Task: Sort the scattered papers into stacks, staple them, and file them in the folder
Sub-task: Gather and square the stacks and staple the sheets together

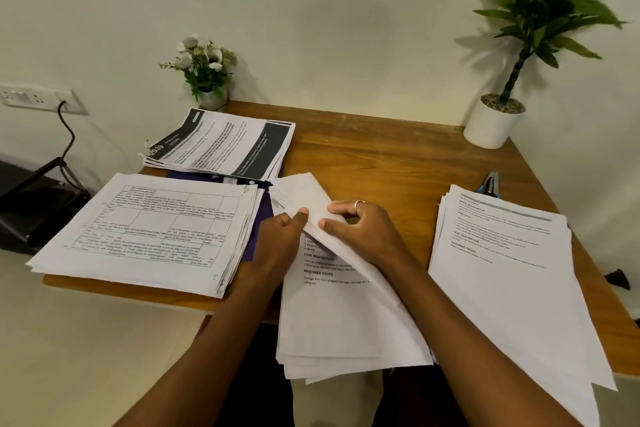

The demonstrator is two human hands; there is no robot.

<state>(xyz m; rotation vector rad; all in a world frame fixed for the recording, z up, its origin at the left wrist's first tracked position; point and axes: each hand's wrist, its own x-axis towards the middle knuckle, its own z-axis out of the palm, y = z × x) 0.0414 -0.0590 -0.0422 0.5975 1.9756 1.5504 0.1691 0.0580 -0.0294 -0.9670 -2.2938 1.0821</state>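
Note:
Both my hands meet over the middle stack of papers [332, 319], which overhangs the table's near edge. My left hand [280, 239] and my right hand [360, 229] pinch a lifted, folded-over sheet [304, 194] at the stack's top. A stack with printed tables [149, 232] lies on the left. A stack with dark header bands [225, 146] lies behind it. Another text stack [509, 270] lies on the right. A dark purple folder [261, 215] shows under the left stacks. A stapler [490, 184] lies behind the right stack.
The wooden table [381, 156] stands against a white wall. A small flower pot [207, 76] stands at the back left, a tall potted plant [498, 114] at the back right. A black chair [31, 204] and a wall socket with cable [41, 99] are on the left.

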